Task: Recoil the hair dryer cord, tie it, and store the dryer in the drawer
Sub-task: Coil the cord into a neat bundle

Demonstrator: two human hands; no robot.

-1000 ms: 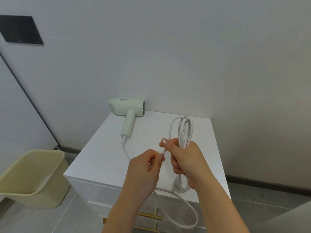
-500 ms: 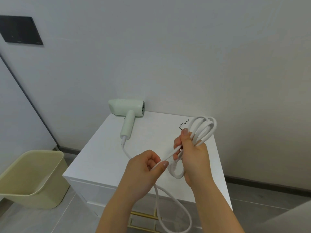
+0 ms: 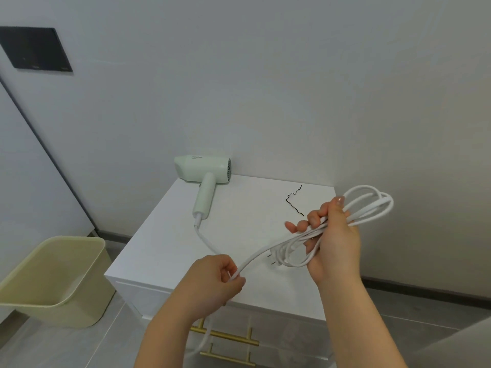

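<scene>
The dryer (image 3: 204, 170) lies on its side at the back of the white cabinet (image 3: 164, 251), close to the wall, handle pointing toward the person. Its cord (image 3: 197, 221) runs forward off the handle into the left hand (image 3: 212, 282), whose fingers are curled round one strand near the front edge. From there the cord rises to the right hand (image 3: 332, 240), which grips a bundle of several loops in its closed fingers, thumb up, above the right side of the top. The plug (image 3: 273, 260) hangs from the bundle just left of that hand.

A thin black tie (image 3: 293, 200) lies crooked on the top behind the right hand, well apart from the dryer. A pale yellow bin (image 3: 53, 282) stands on the floor to the left, and a dark panel (image 3: 36, 49) sits high on the wall.

The forearms cover much of the drawer (image 3: 287, 338) front; only parts of two gold handles (image 3: 231, 338) show between them. A slack length of cord drops behind the left wrist, and its low end is cut off by the frame. The print on the dryer is too small to read.
</scene>
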